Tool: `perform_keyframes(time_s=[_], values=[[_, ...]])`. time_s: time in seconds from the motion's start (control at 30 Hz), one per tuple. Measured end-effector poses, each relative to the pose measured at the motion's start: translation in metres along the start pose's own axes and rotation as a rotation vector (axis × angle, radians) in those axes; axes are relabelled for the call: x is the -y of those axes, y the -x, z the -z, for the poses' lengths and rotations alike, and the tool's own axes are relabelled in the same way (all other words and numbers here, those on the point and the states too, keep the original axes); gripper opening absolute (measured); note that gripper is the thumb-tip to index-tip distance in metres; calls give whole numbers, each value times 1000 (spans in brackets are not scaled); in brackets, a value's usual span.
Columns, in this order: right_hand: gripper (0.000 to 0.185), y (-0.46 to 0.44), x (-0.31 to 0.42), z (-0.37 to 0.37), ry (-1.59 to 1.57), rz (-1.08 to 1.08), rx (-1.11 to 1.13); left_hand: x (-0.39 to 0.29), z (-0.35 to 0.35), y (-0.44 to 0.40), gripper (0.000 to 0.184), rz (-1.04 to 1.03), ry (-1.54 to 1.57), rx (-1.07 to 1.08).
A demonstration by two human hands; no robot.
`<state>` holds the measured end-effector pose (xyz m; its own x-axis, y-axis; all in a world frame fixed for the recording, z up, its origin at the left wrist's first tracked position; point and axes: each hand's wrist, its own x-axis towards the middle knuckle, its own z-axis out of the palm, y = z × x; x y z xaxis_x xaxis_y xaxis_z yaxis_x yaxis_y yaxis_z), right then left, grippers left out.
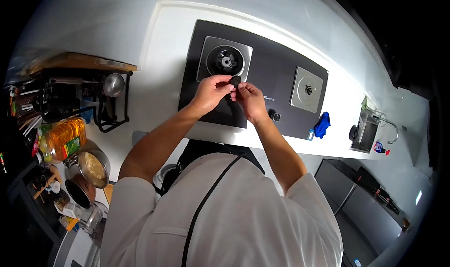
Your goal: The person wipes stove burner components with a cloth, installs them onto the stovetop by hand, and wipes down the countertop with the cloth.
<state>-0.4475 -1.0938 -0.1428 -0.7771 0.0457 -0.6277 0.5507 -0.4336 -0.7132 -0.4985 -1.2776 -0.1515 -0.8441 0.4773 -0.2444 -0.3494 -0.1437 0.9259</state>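
A small black round piece [236,81] is held up between both hands, over the front edge of the left burner. My left hand [212,93] pinches it from the left with thumb and fingers. From the right, the fingertips of my right hand [251,100] close on the same piece. Below them lies the dark gas cooktop [272,65]. Its left burner [226,60] has a black ring seated in a square metal plate. The right burner [308,90] shows a bare metal centre. A black control knob [274,115] sits near the front edge, right of my right hand.
A blue cloth [322,125] lies on the white counter [286,143] right of the cooktop. Farther right is a sink [364,135] with a tap. To the left stand a black rack [115,125], an oil bottle [63,139] and a bowl of pale food [93,167].
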Motion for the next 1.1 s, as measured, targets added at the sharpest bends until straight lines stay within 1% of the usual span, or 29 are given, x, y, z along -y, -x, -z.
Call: perform_keyframes(time_s=[0.03, 0.13, 0.23, 0.27, 0.37, 0.47, 0.57, 0.6, 0.7, 0.8, 0.9, 0.93, 1.03, 1.1], values=[[25, -1, -2, 0, 19, -4, -13, 1, 2, -3, 31, 24, -7, -15], [34, -5, -8, -2, 263, 218, -77, 4, 5, -6, 34, 125, -4, -42], [49, -10, -9, 3, 576, 437, 8, 15, 13, -16, 36, 215, 25, -66], [55, -12, -7, 2, 715, 479, -1, 17, 15, -17, 37, 240, 23, -67], [55, -12, 3, -3, 978, 538, -53, 24, 16, -21, 38, 283, 35, -75], [54, -22, 6, -5, 1063, 603, -83, 27, 16, -30, 39, 289, 13, -82], [53, -31, 10, -5, 1047, 539, -86, 26, 17, -34, 38, 280, -28, -83], [53, -33, 13, -6, 1076, 536, -128, 22, 17, -35, 38, 273, -43, -83], [51, -44, 20, -10, 1172, 551, -228, 15, 25, -29, 33, 239, -188, -107], [46, -59, 31, -14, 1277, 613, -269, 38, 58, -14, 30, -29, -559, -131], [46, -74, 30, -13, 1344, 676, -242, 38, 85, 8, 23, -121, -869, -271], [46, -77, 30, -13, 1365, 687, -233, 34, 91, 15, 22, -26, -886, -286], [47, -86, 30, -13, 1433, 719, -202, 42, 111, 26, 25, 26, -989, -311], [47, -91, 32, -13, 1483, 733, -186, 44, 117, 32, 31, -32, -1148, -333]])
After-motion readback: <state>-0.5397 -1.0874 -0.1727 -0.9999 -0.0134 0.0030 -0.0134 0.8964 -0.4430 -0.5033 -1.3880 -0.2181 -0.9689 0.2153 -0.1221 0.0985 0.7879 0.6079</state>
